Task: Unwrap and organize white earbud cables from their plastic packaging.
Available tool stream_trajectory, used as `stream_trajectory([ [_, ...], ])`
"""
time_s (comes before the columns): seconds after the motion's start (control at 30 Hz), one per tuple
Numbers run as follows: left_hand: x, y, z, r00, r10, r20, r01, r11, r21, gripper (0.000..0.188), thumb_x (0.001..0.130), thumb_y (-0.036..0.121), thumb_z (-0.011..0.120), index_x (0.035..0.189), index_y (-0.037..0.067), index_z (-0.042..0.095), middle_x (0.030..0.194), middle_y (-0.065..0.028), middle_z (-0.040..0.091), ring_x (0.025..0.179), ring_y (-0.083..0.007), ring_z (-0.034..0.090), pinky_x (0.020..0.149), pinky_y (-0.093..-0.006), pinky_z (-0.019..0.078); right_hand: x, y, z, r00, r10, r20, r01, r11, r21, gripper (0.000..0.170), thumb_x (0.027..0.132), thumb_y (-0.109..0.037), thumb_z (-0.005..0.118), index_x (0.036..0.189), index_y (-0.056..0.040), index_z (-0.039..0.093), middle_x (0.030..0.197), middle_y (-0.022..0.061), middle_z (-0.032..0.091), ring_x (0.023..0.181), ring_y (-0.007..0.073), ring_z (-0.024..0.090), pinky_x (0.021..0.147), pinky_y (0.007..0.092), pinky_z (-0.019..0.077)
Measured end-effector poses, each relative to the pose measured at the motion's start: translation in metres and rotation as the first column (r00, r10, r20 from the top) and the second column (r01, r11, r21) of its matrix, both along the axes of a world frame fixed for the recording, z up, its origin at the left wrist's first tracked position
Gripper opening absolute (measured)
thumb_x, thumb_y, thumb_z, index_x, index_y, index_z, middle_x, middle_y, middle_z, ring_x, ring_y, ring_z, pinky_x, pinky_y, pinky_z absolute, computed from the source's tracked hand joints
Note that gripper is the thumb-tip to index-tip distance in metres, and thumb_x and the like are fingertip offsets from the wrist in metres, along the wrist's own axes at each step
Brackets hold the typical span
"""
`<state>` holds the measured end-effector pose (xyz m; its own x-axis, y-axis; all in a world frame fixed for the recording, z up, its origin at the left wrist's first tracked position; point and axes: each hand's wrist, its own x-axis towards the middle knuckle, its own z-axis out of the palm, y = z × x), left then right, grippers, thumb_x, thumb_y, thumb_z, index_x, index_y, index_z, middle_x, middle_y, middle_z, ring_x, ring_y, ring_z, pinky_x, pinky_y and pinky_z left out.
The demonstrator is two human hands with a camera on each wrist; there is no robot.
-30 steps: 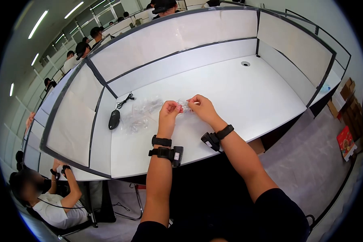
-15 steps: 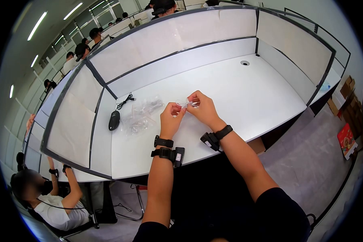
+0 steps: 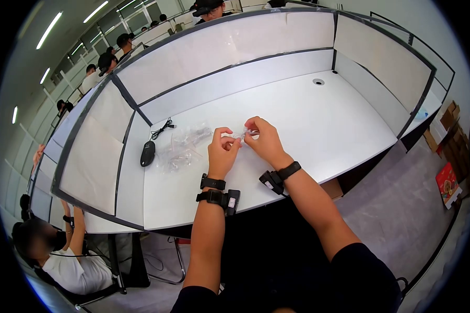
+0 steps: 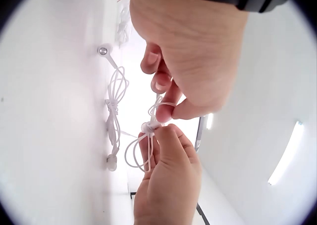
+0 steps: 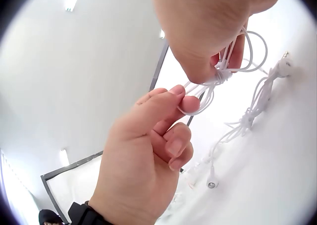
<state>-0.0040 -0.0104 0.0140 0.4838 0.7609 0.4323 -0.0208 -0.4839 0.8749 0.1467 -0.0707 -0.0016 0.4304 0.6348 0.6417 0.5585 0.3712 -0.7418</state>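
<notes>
My left hand (image 5: 141,148) pinches a loop (image 4: 167,103) of the thin white bundled cable (image 5: 224,76), which runs lengthwise to its knot (image 4: 148,127), pinched in my right hand (image 4: 171,180)

We wear a very dark top with short sleeves (image 3: 363,272). Round our left wrist (image 3: 209,190) run two black bands (image 3: 212,197), one bearing a boxy black module (image 3: 233,196) marked with a white label (image 3: 231,203). Our right wrist (image 3: 284,163) wears a black strap (image 3: 290,170) with a similar labelled dark block (image 3: 274,180).
</notes>
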Motion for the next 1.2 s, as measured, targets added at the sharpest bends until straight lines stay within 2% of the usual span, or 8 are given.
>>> stream_trajectory([
  [0.03,0.0,0.0,0.0,1.0,-0.016,0.022,0.016,1.0,-0.002,0.02,0.088,0.007,0.07,0.103,0.005,0.057,0.073,-0.0022,0.068,0.054,-0.0014,0.047,0.05,-0.0194,0.0354,0.0,-0.001,0.001,1.0,-0.015,0.014,0.015,1.0,-0.016,0.027,0.078,-0.006,0.071,0.102,-0.0018,0.061,0.093,0.0144,0.067,0.085,0.0277,0.069,0.076,0.0354,0.0579],
  [0.13,-0.001,0.002,-0.003,0.991,-0.006,-0.135,0.02,0.994,0.104,0.025,0.089,0.01,0.071,0.113,0.007,0.063,0.071,0.0006,0.065,0.053,-0.002,0.045,0.049,-0.0202,0.0349,-0.001,-0.005,0.004,0.998,-0.04,0.046,0.044,0.996,-0.076,0.027,0.078,-0.007,0.071,0.103,-0.0014,0.061,0.092,0.0151,0.067,0.083,0.028,0.069,0.075,0.0354,0.0579],
  [0.33,-0.001,0.007,-0.01,0.961,0.074,-0.266,-0.041,0.991,0.13,0.021,0.09,0.019,0.071,0.108,0.009,0.073,0.07,-0.0003,0.063,0.054,-0.0046,0.047,0.05,-0.0227,0.0374,0.003,-0.003,-0.005,0.997,-0.006,0.071,0.019,0.982,-0.185,0.025,0.08,-0.009,0.071,0.103,-0.0002,0.066,0.092,0.0161,0.067,0.08,0.0284,0.069,0.072,0.0356,0.0579],
  [0.63,0.002,0.012,-0.019,0.993,0.059,-0.1,-0.037,0.978,0.208,0.014,0.091,0.015,0.069,0.1,0.007,0.075,0.081,-0.01,0.068,0.068,-0.0181,0.06,0.063,-0.0286,0.0472,0.003,-0.002,-0.006,0.99,-0.013,0.138,0.041,0.978,-0.203,0.02,0.079,-0.015,0.071,0.095,-0.0031,0.075,0.093,0.0162,0.07,0.078,0.0281,0.07,0.071,0.0357,0.0569],
  [0.83,0.002,0.012,-0.02,0.994,0.081,-0.069,-0.062,0.969,0.237,0.014,0.09,0.014,0.07,0.101,0.007,0.076,0.08,-0.0093,0.067,0.066,-0.0181,0.059,0.062,-0.0296,0.0471,0.0,-0.006,-0.005,0.97,-0.092,0.225,0.142,0.966,-0.217,0.02,0.079,-0.021,0.071,0.091,-0.0062,0.076,0.091,0.0136,0.07,0.077,0.029,0.069,0.071,0.0374,0.0556],
  [1.03,-0.001,0.006,-0.009,0.981,0.105,-0.163,-0.063,0.968,0.243,0.014,0.089,0.016,0.072,0.098,0.006,0.077,0.08,-0.0087,0.07,0.066,-0.0156,0.06,0.062,-0.029,0.048,-0.001,-0.001,-0.007,0.952,-0.124,0.279,0.195,0.95,-0.243,0.018,0.081,-0.021,0.068,0.088,-0.0066,0.076,0.089,0.0123,0.07,0.077,0.0294,0.068,0.07,0.0383,0.0549],
  [1.17,0.002,0.011,-0.016,0.992,0.089,-0.094,-0.072,0.984,0.164,0.015,0.09,0.015,0.07,0.098,0.004,0.077,0.079,-0.0075,0.073,0.062,-0.0116,0.063,0.057,-0.0258,0.0492,-0.001,-0.001,-0.008,0.941,-0.136,0.309,0.22,0.941,-0.258,0.018,0.083,-0.021,0.065,0.087,-0.0068,0.076,0.088,0.0114,0.069,0.076,0.0292,0.067,0.068,0.0387,0.0543],
  [1.2,0.001,0.009,-0.011,0.99,0.073,-0.122,-0.064,0.995,0.073,0.015,0.091,0.015,0.07,0.099,0.003,0.076,0.078,-0.0074,0.073,0.061,-0.0111,0.063,0.055,-0.0248,0.0481,-0.002,-0.002,-0.005,0.942,-0.137,0.307,0.225,0.935,-0.272,0.019,0.083,-0.021,0.064,0.087,-0.0068,0.076,0.088,0.0115,0.069,0.076,0.0292,0.067,0.069,0.0388,0.0543],
])
